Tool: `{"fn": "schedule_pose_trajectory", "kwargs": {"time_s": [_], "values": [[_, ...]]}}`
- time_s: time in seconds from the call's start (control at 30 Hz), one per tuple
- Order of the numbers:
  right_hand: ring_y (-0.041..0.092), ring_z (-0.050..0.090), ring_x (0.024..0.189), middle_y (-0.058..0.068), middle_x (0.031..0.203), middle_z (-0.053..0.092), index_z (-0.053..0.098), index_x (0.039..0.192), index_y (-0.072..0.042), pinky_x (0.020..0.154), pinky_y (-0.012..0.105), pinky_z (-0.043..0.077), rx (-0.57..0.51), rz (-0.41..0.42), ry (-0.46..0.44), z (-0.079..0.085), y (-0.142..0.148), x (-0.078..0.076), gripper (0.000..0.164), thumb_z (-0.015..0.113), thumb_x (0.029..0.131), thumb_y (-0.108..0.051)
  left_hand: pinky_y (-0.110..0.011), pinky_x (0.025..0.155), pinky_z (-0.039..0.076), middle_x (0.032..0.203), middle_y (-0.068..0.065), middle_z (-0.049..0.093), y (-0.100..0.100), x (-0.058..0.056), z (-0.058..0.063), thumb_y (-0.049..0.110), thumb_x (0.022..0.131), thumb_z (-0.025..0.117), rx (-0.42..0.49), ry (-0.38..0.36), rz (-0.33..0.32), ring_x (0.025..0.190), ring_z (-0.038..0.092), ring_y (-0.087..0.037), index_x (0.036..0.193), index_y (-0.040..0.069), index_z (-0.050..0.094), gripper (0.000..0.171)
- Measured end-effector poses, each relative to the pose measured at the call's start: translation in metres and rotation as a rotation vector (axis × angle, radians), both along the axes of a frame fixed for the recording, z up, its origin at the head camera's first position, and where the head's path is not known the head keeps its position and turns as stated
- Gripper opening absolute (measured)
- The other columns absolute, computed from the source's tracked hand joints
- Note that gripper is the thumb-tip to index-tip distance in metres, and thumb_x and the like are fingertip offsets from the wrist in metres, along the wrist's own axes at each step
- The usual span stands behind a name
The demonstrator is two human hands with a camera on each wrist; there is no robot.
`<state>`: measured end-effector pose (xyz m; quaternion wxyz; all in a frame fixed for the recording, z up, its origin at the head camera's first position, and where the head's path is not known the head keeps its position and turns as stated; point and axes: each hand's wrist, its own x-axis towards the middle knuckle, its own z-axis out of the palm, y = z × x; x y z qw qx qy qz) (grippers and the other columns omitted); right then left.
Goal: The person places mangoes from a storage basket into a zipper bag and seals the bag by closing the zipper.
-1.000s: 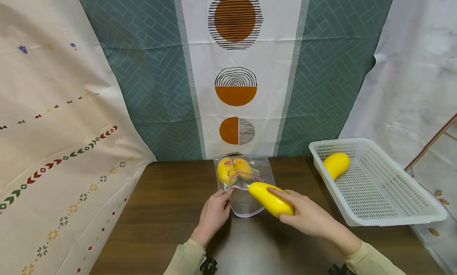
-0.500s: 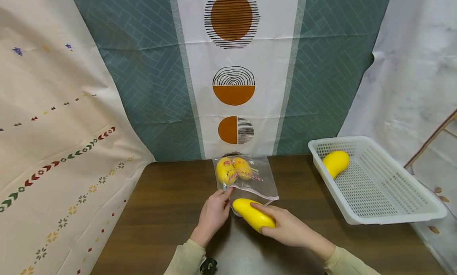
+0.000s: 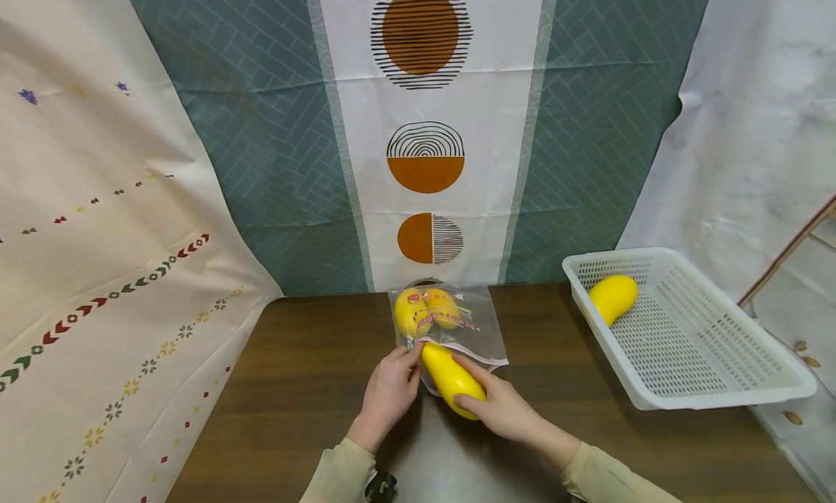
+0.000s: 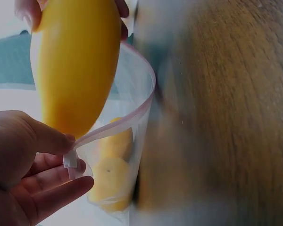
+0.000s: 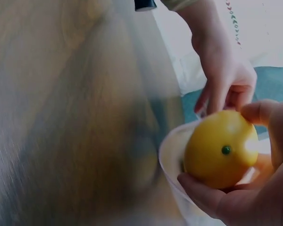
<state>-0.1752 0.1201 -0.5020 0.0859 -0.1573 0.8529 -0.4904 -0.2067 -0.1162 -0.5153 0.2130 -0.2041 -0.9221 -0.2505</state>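
Note:
My right hand (image 3: 506, 409) grips a smooth yellow mango (image 3: 451, 379) with fingers and thumb on its sides. The mango's tip is at the open mouth of a clear zip bag (image 3: 485, 329). Two yellow mangoes (image 3: 411, 314) lie inside the bag at its far end. My left hand (image 3: 390, 388) pinches the bag's mouth at its left corner. In the left wrist view, a whitish zip slider (image 4: 70, 159) sits by the left thumb, and the mango's lower end is close to it. A green stem dot (image 5: 226, 150) marks the mango's near end in the right wrist view.
At the right stands a white perforated plastic basket (image 3: 725, 398) with one yellow mango (image 3: 614, 298) in it. A dark brown wooden table (image 3: 281, 387) lies under everything. Patterned cloths (image 3: 274, 162) hang behind and at both sides.
My right hand has carried the mango left, first nearer to me and then up to the bag's mouth, turning it more lengthwise. My left hand has stayed at the bag's corner.

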Motion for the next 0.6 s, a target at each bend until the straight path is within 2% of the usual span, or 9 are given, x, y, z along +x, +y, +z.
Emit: {"fn": "schedule_pose_trajectory", "kwargs": {"time_s": [0.33, 0.5, 0.6], "values": [[0.033, 0.055, 0.124, 0.019, 0.155, 0.052, 0.042, 0.165, -0.011, 0.103, 0.052, 0.044, -0.197, -0.168, -0.126, -0.008, -0.016, -0.001, 0.076, 0.074, 0.100, -0.034, -0.023, 0.059, 0.050, 0.084, 0.001, 0.060, 0.001, -0.003, -0.001, 0.000, 0.087, 0.087, -0.008, 0.016, -0.008, 0.067, 0.053, -0.011, 0.134, 0.005, 0.075, 0.049], [0.033, 0.057, 0.119, 0.023, 0.153, 0.047, 0.034, 0.166, -0.007, 0.098, 0.047, 0.054, -0.376, -0.241, -0.250, -0.008, -0.026, -0.002, 0.079, 0.071, 0.103, -0.035, -0.024, 0.060, 0.051, 0.084, 0.000, 0.060, 0.003, -0.002, 0.000, -0.001, 0.086, 0.087, -0.013, 0.001, -0.012, 0.067, 0.052, -0.012, 0.135, 0.005, 0.074, 0.051], [0.034, 0.058, 0.117, 0.026, 0.152, 0.043, 0.027, 0.168, -0.006, 0.096, 0.049, 0.058, -0.493, -0.265, -0.321, -0.008, -0.032, -0.003, 0.080, 0.068, 0.105, -0.034, -0.024, 0.060, 0.051, 0.085, 0.000, 0.061, 0.004, -0.001, 0.000, -0.002, 0.085, 0.087, -0.006, -0.004, -0.014, 0.067, 0.052, -0.012, 0.135, 0.004, 0.074, 0.052]]}}
